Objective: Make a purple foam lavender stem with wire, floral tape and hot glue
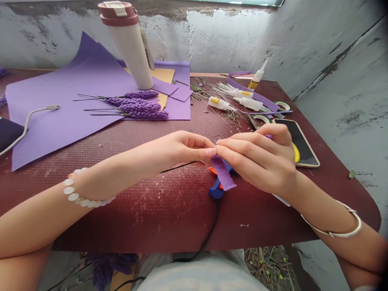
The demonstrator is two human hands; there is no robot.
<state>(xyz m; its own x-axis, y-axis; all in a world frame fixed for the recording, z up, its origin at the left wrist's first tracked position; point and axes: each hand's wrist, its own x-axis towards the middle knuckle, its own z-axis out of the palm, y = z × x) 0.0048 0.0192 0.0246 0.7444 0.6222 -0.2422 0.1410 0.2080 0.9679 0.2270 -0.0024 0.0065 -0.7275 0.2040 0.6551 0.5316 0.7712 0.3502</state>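
My left hand (188, 147) is closed, thumb and forefinger pinching a thin dark stem (178, 166) that points out to the left. Fingertips of both hands meet above the table. My right hand (263, 157) is closed around the stem's other end, with a bit of purple (269, 137) peeking out beside its knuckles. From between the fingers a short purple paper strip (223, 173) hangs down. Directly beneath lies a blue and orange glue gun (216, 190), partly covered by the strip and my right hand.
Finished purple flower sprigs (139, 106) lie on large purple paper (60, 97), near a white tumbler (130, 48). Back right are glue bottles (220, 103), wires, tape rolls (283, 106), scissors (254, 120) and a phone (298, 141). A black cord (212, 230) crosses the table's front edge.
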